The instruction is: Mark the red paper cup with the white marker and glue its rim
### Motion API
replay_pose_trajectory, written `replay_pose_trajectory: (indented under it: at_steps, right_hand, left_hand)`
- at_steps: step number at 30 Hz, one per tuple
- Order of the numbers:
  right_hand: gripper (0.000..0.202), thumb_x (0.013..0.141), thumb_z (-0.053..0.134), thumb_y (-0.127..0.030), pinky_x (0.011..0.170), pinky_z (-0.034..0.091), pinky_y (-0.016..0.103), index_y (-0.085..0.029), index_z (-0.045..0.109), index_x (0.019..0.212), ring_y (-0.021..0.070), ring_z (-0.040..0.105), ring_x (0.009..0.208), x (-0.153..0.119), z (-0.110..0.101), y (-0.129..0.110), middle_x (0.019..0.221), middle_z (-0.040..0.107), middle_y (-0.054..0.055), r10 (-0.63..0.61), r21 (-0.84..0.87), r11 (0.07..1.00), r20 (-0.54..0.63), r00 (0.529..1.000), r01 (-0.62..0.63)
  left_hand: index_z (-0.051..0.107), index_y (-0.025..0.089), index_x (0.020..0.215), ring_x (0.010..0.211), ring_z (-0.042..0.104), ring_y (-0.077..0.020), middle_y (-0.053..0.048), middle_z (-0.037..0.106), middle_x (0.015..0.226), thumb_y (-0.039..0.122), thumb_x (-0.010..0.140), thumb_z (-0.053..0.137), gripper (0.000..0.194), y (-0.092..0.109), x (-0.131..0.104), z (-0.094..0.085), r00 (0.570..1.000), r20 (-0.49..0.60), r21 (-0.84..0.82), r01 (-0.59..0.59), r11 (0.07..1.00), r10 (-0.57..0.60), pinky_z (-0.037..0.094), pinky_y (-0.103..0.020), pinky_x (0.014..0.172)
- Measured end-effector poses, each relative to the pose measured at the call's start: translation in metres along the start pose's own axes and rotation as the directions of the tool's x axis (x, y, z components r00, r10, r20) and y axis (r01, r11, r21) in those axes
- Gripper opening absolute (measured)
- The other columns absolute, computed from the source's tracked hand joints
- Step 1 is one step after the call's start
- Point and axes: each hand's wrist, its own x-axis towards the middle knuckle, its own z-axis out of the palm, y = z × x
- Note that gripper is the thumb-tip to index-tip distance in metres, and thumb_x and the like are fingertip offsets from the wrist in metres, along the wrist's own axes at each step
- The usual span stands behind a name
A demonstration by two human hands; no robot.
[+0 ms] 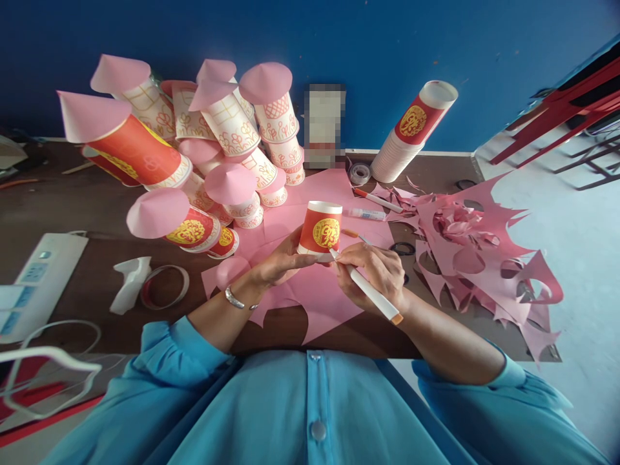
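Blue wall [378, 39] behind, dark tabletop [104, 216] below, and at ten o'clock pink-topped cup towers [230, 126] are clustered. At centre, a red paper cup [314, 223] is held narrow end up by the left hand [283, 263], fingers closed low on it, presumably so its printed side is left exposed. A white marker [372, 295] is pinched in the right hand's [376, 268] fingers, its tip angled to the cup's lower edge. Pink scraps [465, 274] are heaped at three o'clock, seemingly kept aside.

Dark table [104, 219]: pink paper [327, 303], paper scraps [458, 226], coned cups [232, 126], cup stack [404, 139], power strip [51, 274].
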Motion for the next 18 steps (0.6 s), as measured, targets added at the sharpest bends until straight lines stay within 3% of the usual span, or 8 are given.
replay_pose_trajectory:
  at_steps: [11, 18]
  right_hand:
    - [0.015, 0.107, 0.068, -0.012, 0.063, 0.064, 0.025, -0.024, 0.063, 0.113, 0.0159, 0.078, 0.065, -0.0006, 0.0006, 0.0017, 0.082, 0.079, -0.001, -0.003, -0.011, 1.000, -0.008, 1.000, 0.003]
    - [0.019, 0.104, 0.069, -0.009, 0.061, 0.062, 0.026, -0.026, 0.063, 0.111, 0.0159, 0.077, 0.063, 0.0002, -0.0004, 0.0011, 0.080, 0.078, -0.002, 0.011, -0.019, 1.000, -0.006, 1.000, -0.011]
  left_hand:
    - [0.080, 0.031, 0.122, 0.108, 0.085, -0.0301, -0.002, 0.086, 0.110, 0.042, 0.086, 0.098, 0.042, -0.0025, 0.0002, -0.0023, 0.999, 0.002, 0.005, 0.051, 0.999, -0.051, 0.071, -0.050, 0.101]
    - [0.077, 0.026, 0.128, 0.109, 0.083, -0.0271, -0.006, 0.086, 0.122, 0.048, 0.087, 0.097, 0.050, -0.0014, 0.0014, -0.0028, 0.999, 0.030, 0.038, 0.032, 0.999, -0.033, 0.071, -0.048, 0.102]
